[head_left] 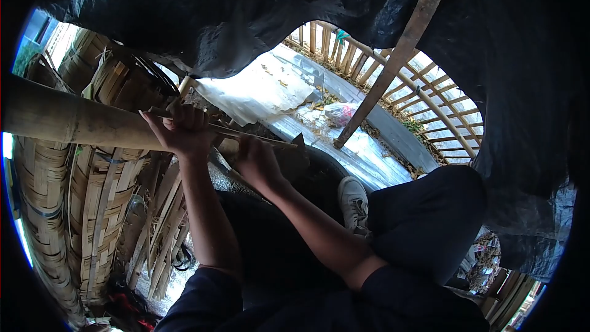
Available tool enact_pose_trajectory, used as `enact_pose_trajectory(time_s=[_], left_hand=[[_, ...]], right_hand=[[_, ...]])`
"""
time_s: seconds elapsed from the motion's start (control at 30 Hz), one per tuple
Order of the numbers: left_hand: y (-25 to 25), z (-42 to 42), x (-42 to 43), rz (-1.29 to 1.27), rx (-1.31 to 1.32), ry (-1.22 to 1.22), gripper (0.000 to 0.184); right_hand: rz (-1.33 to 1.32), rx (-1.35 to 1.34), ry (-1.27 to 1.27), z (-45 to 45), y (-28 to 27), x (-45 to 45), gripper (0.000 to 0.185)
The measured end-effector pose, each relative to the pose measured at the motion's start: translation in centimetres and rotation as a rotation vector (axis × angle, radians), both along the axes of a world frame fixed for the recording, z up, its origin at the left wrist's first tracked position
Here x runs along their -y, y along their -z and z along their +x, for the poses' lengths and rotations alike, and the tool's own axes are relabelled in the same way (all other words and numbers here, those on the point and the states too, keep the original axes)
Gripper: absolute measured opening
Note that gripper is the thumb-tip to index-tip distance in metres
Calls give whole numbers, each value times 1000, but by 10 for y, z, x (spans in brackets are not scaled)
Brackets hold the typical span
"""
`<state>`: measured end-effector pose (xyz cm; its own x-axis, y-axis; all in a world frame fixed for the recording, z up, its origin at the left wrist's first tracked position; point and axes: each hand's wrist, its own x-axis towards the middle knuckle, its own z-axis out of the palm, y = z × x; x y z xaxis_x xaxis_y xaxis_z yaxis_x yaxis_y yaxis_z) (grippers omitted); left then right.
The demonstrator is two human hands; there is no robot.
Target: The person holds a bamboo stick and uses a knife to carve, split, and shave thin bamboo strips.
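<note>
A thick bamboo pole point(80, 120) comes in from the left edge and ends near my hands. My left hand point(184, 128) is closed around a thin strip point(227, 130), its thumb pointing up and left over the pole. Just right of it, my right hand point(257, 161) is also closed, its knuckles beside the strip. What its fingers grip is hidden from this angle. The strip runs on to the right past both hands, towards a small dark pointed piece point(299, 141).
Woven bamboo rolls point(46, 209) stand at the left, with loose strips point(166, 240) beside them. Dark plastic sheeting point(246, 18) hangs overhead. A wooden post point(399, 55) slants down at the upper right, before a bamboo fence point(436, 107). My shoe point(353, 203) is below right.
</note>
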<state>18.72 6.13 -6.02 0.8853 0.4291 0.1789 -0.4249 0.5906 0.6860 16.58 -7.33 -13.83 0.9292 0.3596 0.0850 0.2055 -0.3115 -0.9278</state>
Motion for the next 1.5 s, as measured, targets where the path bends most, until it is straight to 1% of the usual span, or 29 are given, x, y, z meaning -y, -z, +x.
enact_pose_trajectory(time_s=[0.03,0.1,0.13,0.2,0.23,0.27,0.33,0.37,0.43,0.5,0.57,0.63,0.7,0.73,0.8,0.87,0.9,0.97,1.0,1.07,1.1,1.17,1.2,1.27,1.33,1.37,1.4,1.47,1.5], left_hand=[[1,0,-3,-3,6,-7,62],[6,-2,-11,-48,28,25,62],[7,-2,-13,-49,35,20,62],[9,-5,-17,-26,-4,-47,62],[12,-6,-21,-23,-1,-50,62],[16,-8,-27,-21,30,-9,61],[14,-10,-30,-18,56,33,61],[14,-10,-29,-37,24,-6,61],[9,-7,-25,-58,-2,-48,61],[5,-4,-19,-46,-99,-85,64],[2,-3,-13,-64,-97,-78,64],[3,-4,-13,-77,-109,-68,64],[5,-4,-13,-53,-30,48,64],[6,-4,-14,-56,-30,44,64],[10,-4,-17,-32,9,57,62],[11,-8,-23,-58,-7,16,62],[11,-9,-25,-83,-22,-23,62],[11,-11,-24,-72,-8,6,62],[11,-10,-23,-62,3,37,62],[4,-6,-13,-35,3,59,62],[2,-4,-8,-9,7,72,62],[0,0,-1,-15,3,58,62],[0,1,1,-14,4,47,62],[1,0,-3,3,18,61,62],[3,-2,-8,21,41,73,62],[4,-4,-11,6,-2,0,62],[6,-7,-14,-7,-48,-75,61],[8,-8,-18,-12,-30,-53,62],[8,-8,-16,-19,-13,-27,62]], right_hand=[[-3,6,-7,-3,-6,-9,18],[-83,100,-94,-12,-12,-21,15],[-84,107,-98,-10,-7,-20,15],[-218,20,5,-6,24,-14,18],[-480,225,-52,-6,51,-5,23],[-476,228,-53,-1,58,3,23],[-153,-205,37,8,61,10,30],[-153,-207,35,6,63,8,30],[-265,-137,48,5,60,5,32],[-273,-91,66,-1,51,5,30],[-275,-40,84,-5,37,0,28],[-142,88,101,-15,8,-12,31],[-111,73,105,-21,-17,-19,30],[-77,66,106,-22,-22,-21,29],[-119,40,128,-19,2,-15,32],[-439,145,84,-10,44,3,35],[-439,148,84,-5,59,12,35],[-460,-201,93,2,81,25,27],[-458,-204,98,1,68,19,27],[-496,-56,23,-6,16,1,30],[-502,-65,24,-10,1,-3,30],[-162,-55,69,-14,-17,-7,35],[-163,-61,72,-13,-9,-6,35],[-190,-35,212,-8,22,-3,33],[-218,-23,194,-6,42,2,31],[-246,-13,169,-7,50,3,29],[-243,-14,168,-9,44,2,29],[-404,-172,153,-15,15,-6,27],[-399,-175,156,-17,2,-10,27]])
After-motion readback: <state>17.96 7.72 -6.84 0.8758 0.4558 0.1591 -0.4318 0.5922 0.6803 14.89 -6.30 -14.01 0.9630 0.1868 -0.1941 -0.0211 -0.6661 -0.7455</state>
